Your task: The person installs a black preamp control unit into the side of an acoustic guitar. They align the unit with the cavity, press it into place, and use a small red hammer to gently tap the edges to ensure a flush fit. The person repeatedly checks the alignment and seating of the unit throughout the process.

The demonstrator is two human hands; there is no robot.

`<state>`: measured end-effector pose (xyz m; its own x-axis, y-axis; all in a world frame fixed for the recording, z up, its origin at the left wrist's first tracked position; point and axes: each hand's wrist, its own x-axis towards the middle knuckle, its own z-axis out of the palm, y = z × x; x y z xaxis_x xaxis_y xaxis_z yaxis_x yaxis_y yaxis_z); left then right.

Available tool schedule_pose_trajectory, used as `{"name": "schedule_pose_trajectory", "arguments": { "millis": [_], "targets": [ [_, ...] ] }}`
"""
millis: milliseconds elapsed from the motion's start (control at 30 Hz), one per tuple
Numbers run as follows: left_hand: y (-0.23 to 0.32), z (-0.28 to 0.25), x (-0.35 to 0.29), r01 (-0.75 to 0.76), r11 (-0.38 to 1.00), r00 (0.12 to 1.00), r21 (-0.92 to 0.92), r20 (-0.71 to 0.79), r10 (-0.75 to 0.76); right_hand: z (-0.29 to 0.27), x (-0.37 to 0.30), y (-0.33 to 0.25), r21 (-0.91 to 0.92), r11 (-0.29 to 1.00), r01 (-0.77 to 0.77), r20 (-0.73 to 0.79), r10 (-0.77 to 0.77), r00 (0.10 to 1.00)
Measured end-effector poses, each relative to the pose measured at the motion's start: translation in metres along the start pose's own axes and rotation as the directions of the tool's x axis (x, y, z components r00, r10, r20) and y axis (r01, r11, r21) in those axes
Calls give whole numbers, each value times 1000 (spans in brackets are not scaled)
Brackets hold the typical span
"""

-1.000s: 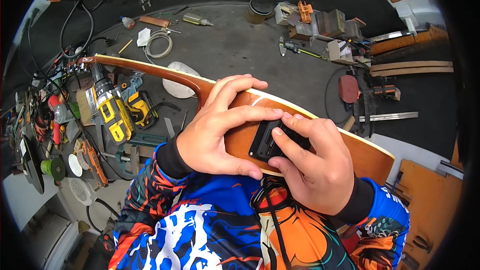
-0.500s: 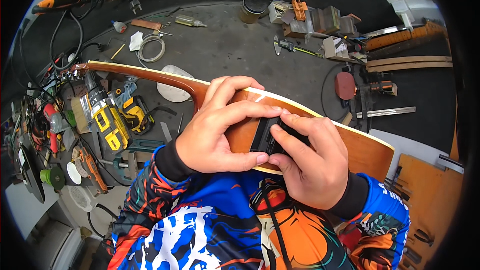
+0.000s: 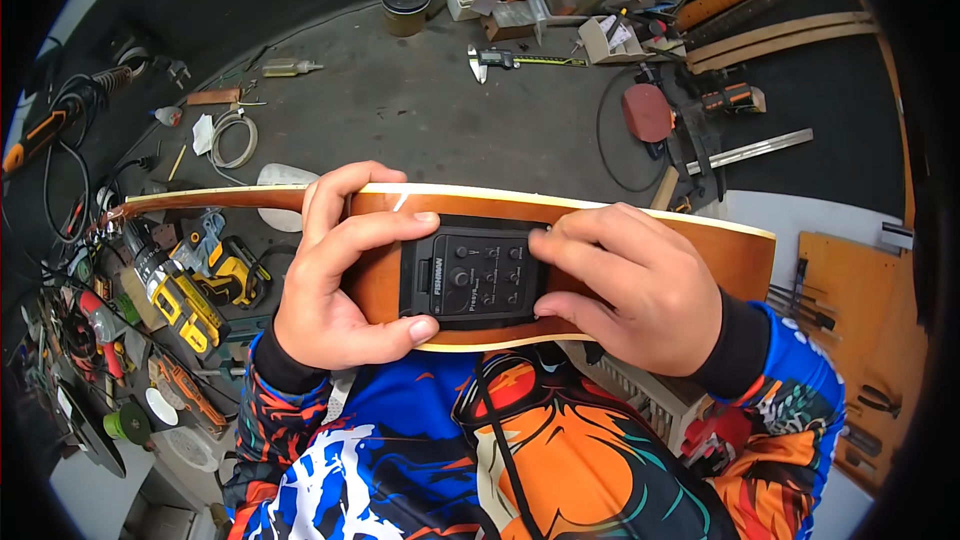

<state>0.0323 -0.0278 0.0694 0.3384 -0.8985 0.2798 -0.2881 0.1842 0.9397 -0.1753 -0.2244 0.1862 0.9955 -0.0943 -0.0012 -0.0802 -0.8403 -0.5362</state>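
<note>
In the head view, a guitar (image 3: 735, 260) lies side-up in front of the person's printed top (image 3: 560, 470), its neck (image 3: 215, 199) running left over the dark worktop (image 3: 400, 130); turned this way, the curved side faces upward, presumably so that both hands can reach it, though what bears the body underneath is hidden. A black control panel (image 3: 480, 275) with small knobs sits in that side, between the two pale edge strips and framed by the hands. The left hand (image 3: 325, 285) spans the panel's left end with thumb and index finger spread, their tips at its lower and upper corners, while other fingers reach over the guitar's far edge, which probably steadies the body. The right hand (image 3: 655, 290) is at the opposite end, its thumb and index finger apart and touching near the panel's right edge, as if keeping that end in place; whether they press or merely rest, I cannot tell. A yellow drill (image 3: 185, 310), a caliper (image 3: 495, 61) and a coiled cable (image 3: 235, 140) lie around the instrument, apart from both hands, which leaves the panel unobstructed by tools.
</note>
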Motion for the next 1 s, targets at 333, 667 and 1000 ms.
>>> {"name": "schedule_pose_trajectory", "arguments": {
  "millis": [333,667,1000],
  "targets": [
    [0,-1,-1,-5,1000,1000,-4,4,5,6,23,36,-179,878,444,-67,-461,885],
    [-1,-3,-1,4,1000,1000,-21,13,-4,8,26,35,-136,892,431,-76,-443,893],
    [1,-4,-5,65,997,998,-40,21,-64,-4,17,31,161,983,92,-40,-86,995]
  ]
}}
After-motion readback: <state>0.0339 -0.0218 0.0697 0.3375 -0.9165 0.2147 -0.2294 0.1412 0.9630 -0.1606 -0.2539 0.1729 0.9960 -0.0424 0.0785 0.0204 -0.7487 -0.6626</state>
